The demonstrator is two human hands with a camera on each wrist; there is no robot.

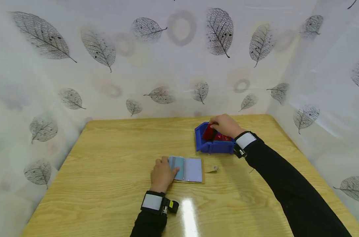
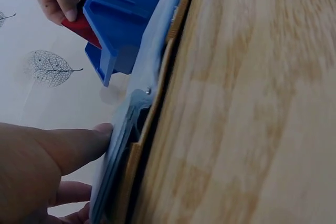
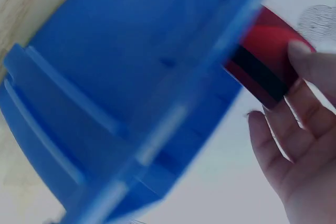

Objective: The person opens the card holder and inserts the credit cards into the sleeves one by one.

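A small card holder [image 1: 193, 170] with clear sleeves and a tan cover lies spread on the table. My left hand [image 1: 162, 174] holds it at its left edge, thumb on the sleeve page and the other fingers along the outer side. In the left wrist view the thumb [image 2: 79, 148] touches the stacked sleeves [image 2: 123, 145]. Farther right, my right hand [image 1: 225, 125] pinches a red card [image 3: 270, 51] with a black stripe between thumb and fingers. This card is partly inside the blue bin [image 1: 215, 148], close over another red card [image 1: 222, 137].
A tan strap with a snap button [image 1: 212, 169] sticks out from the holder's right side. The wooden table [image 1: 108, 158] meets a leaf-patterned curtain [image 1: 167, 72] at the back and on both sides.
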